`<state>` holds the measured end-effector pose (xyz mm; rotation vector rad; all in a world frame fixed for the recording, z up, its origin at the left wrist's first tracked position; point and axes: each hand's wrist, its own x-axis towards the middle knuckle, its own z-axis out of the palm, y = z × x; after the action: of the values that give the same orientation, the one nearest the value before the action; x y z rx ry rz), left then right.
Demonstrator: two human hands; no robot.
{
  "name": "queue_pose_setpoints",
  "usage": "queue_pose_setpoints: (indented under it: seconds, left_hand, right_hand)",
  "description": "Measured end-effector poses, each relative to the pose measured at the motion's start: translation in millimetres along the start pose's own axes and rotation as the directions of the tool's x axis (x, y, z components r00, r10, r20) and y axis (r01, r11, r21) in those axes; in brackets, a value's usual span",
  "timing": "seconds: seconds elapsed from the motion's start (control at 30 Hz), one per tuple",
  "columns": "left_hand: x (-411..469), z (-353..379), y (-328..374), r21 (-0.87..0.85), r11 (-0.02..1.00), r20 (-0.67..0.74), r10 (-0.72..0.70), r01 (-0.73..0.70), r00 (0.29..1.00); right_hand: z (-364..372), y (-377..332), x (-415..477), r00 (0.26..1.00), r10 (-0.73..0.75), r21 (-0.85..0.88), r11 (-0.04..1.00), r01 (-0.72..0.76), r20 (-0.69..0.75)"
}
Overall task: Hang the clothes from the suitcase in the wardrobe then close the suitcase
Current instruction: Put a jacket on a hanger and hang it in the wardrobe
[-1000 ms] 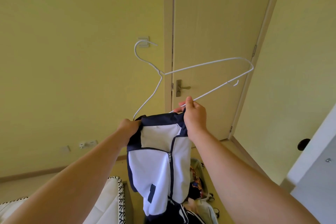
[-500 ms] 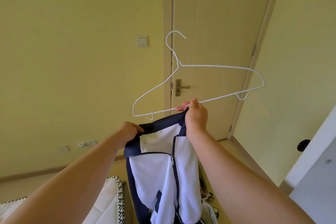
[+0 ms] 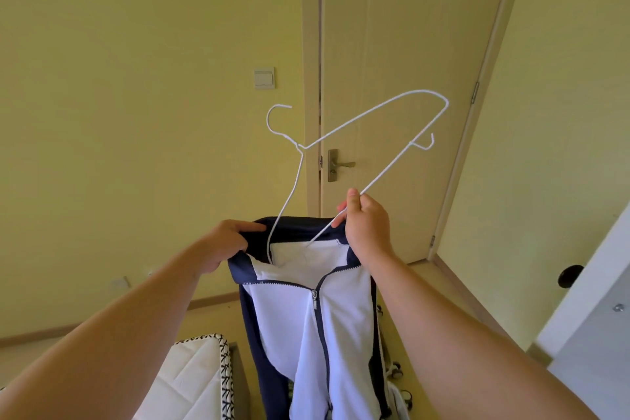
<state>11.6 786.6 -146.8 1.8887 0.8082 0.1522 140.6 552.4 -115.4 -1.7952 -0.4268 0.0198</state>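
A white and navy zip jacket [image 3: 327, 324] hangs in front of me, held up by its navy collar. My left hand [image 3: 226, 242] grips the collar's left side. My right hand [image 3: 366, 223] pinches the bottom wire of a white wire hanger [image 3: 385, 106] and also holds the collar's right side. The hanger is tilted, its left end pushed down inside the jacket's neck opening, its hook pointing up left. The suitcase is almost wholly hidden behind the jacket; only small wheels [image 3: 397, 370] show at the bottom.
A closed cream door [image 3: 409, 44] with a metal handle [image 3: 337, 165] stands straight ahead, a light switch [image 3: 264, 78] on the yellow wall to its left. A white quilted bed corner [image 3: 191, 378] lies at lower left. A white wardrobe panel [image 3: 593, 317] is at the right edge.
The hanger has swung from lying level above the collar to tilted, and its left end has gone down into the jacket's neck. Both hands keep their hold on the collar.
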Motion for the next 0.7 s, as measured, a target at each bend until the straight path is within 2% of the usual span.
queue_pose_setpoints:
  seconds: [0.1, 0.23, 0.4, 0.5, 0.57, 0.7]
  left_hand:
    - [-5, 8, 21, -0.066, 0.997, -0.068, 0.021, -0.026, 0.997]
    - [-14, 21, 52, -0.175, 0.979, -0.186, 0.074, -0.107, 0.980]
    - [-21, 38, 78, -0.292, 0.945, -0.232, 0.077, -0.145, 0.970]
    - [-21, 38, 84, -0.355, 0.924, -0.187, 0.078, -0.142, 0.979]
    - [-15, 41, 84, -0.339, 0.928, -0.181, 0.101, -0.158, 0.978]
    - [-7, 43, 88, -0.380, 0.915, -0.312, 0.013, -0.137, 0.950]
  right_hand:
    - [2, -1, -2, 0.999, -0.005, -0.017, 1.000, 0.006, 0.050]
    - [7, -1, -7, 0.980, -0.002, -0.048, 0.999, 0.012, 0.199]
    - [12, -3, -13, 0.966, -0.012, -0.085, 0.996, 0.035, 0.258]
    - [11, -3, -12, 0.946, -0.007, -0.123, 0.991, 0.049, 0.324]
    - [11, -2, -13, 0.935, -0.005, -0.131, 0.990, 0.055, 0.354]
    - [7, -2, -15, 0.926, -0.033, -0.111, 0.991, 0.080, 0.375]
